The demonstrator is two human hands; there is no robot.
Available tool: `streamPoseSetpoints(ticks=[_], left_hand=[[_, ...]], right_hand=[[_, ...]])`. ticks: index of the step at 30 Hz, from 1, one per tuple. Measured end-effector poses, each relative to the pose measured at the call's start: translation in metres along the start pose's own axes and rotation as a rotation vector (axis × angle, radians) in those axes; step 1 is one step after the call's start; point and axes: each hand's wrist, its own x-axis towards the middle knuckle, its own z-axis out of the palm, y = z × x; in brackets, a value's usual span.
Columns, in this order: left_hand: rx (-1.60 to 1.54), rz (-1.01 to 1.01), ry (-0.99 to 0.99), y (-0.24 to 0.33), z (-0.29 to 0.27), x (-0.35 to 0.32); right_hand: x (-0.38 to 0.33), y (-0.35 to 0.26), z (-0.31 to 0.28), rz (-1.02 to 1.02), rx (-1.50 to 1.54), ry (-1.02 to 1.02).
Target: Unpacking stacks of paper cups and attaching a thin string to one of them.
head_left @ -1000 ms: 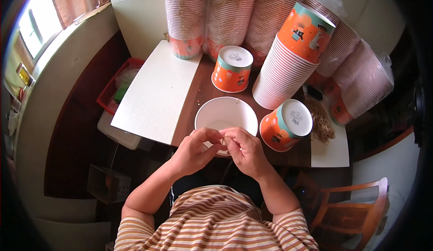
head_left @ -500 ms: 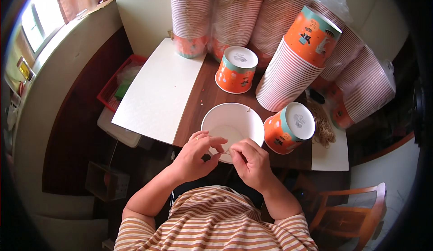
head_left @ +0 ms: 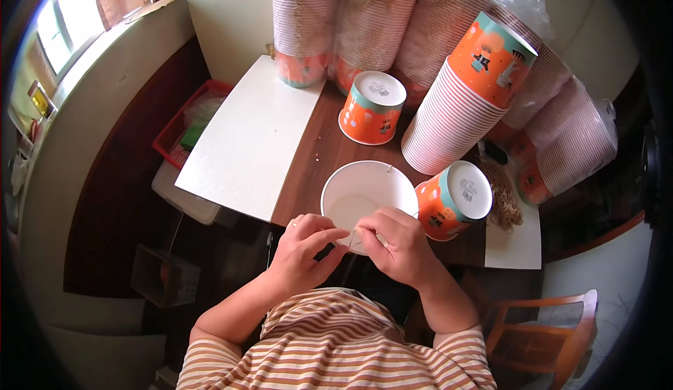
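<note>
A white-lined paper bucket (head_left: 357, 187) stands mouth up in front of me, its near rim partly hidden by my hands. At that rim, my right hand (head_left: 398, 246) pinches a thin, light cord (head_left: 351, 238) between thumb and forefinger. My left hand (head_left: 307, 251) meets it from the other side, thumb and forefinger closed at the same cord. A small light-coloured end (head_left: 390, 168) shows at the bucket's far rim. Beside my right hand an orange and green paper bucket (head_left: 449, 204) sits upside down.
Another upturned bucket (head_left: 374, 113) stands farther back, beside a tall nested stack (head_left: 449, 124). Plastic-wrapped stacks (head_left: 371, 22) line the back. A bundle of tan cords (head_left: 503, 201) lies at the right. A white board (head_left: 238, 145) covers the table's left; a wooden chair (head_left: 543, 337) stands lower right.
My right hand has shifted slightly right and up, and both hands have turned a little around the cord. The whole view has shifted slightly; the buckets otherwise stand as before.
</note>
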Motion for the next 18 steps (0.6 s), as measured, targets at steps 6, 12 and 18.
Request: streamPoseSetpoints(ticks=[6, 12, 18], left_hand=[[-0.088, 0.006, -0.063, 0.000, 0.006, 0.002], [-0.704, -0.557, -0.106, 0.003, 0.007, -0.002], [-0.908, -0.602, -0.033, -0.004, 0.004, -0.001]], right_hand=[[0.018, 0.005, -0.001, 0.112, 0.150, -0.167], [0.018, 0.008, -0.002, 0.159, 0.243, -0.232], [0.025, -0.004, -0.022, 0.211, 0.188, -0.293]])
